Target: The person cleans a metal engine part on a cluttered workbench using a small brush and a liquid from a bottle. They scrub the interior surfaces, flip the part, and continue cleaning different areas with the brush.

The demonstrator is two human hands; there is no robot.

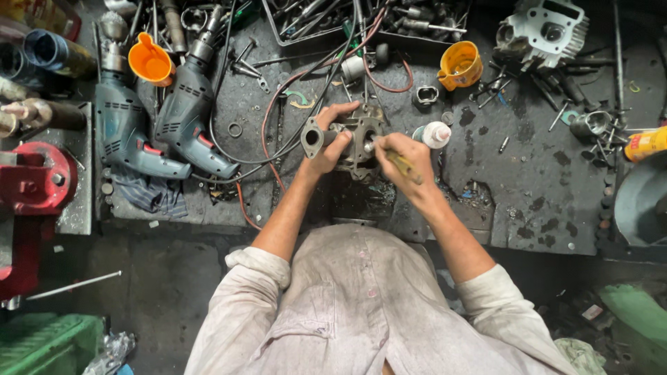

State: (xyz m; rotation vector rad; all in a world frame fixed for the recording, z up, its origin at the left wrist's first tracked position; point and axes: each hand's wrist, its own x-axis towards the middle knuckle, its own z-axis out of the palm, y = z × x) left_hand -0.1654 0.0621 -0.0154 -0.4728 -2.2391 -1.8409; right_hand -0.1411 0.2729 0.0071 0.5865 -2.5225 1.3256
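A grey metal engine cylinder head (358, 142) with a round pipe port on its left stands on the dark greasy workbench (528, 194). My left hand (332, 142) grips it from the left, fingers over its top and thumb by the port. My right hand (399, 161) holds a yellow-handled tool (400, 164) whose tip points into the head's middle opening. A small white bottle (435, 134) lies just right of my right hand.
Two grey-blue power drills (149, 128) lie at the left with black cables. Orange funnel (149, 62), yellow cup (459, 66), a silver engine part (542, 31), scattered bolts and a tray of tools at the back. Red vise (35, 184) at far left.
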